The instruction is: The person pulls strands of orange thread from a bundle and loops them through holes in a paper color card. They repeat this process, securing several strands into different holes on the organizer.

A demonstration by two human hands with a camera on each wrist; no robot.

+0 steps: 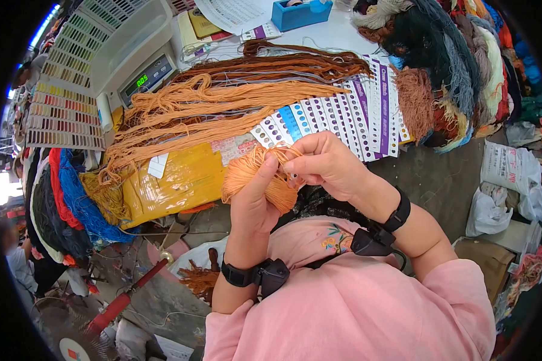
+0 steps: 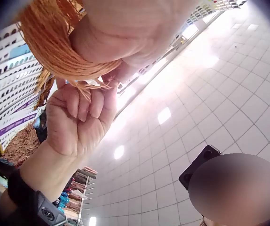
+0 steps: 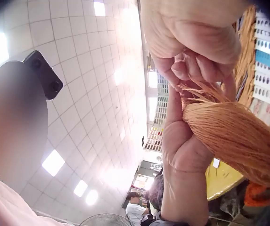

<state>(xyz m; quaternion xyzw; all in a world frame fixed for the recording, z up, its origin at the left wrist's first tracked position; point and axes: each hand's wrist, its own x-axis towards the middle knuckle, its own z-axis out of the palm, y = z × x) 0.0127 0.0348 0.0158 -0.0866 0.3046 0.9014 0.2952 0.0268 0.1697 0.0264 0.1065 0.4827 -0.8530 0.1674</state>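
Observation:
A thick folded skein of light orange thread (image 1: pixel 238 179) is held up in front of the chest. My left hand (image 1: pixel 256 201) grips it, the thumb lying along its near side. At the skein's upper end my right hand (image 1: pixel 336 167) pinches loose strands between thumb and fingers, close to the left thumb tip. In the right wrist view the orange skein (image 3: pixel 234 136) bulges away from the gathered end, where both hands meet. Seen from the left wrist, the right hand (image 2: pixel 76 120) has its other fingers curled in, with strand ends near the fingertips.
Long orange hanks (image 1: pixel 223 96) and brown hanks (image 1: pixel 283 60) lie across the table beside fanned shade cards (image 1: pixel 343 114). A yellow taped package (image 1: pixel 168 186) sits at the near edge. Behind are a digital scale (image 1: pixel 147 78) and a blue tape dispenser (image 1: pixel 301 15). Coloured yarn bundles (image 1: pixel 451 54) fill the right.

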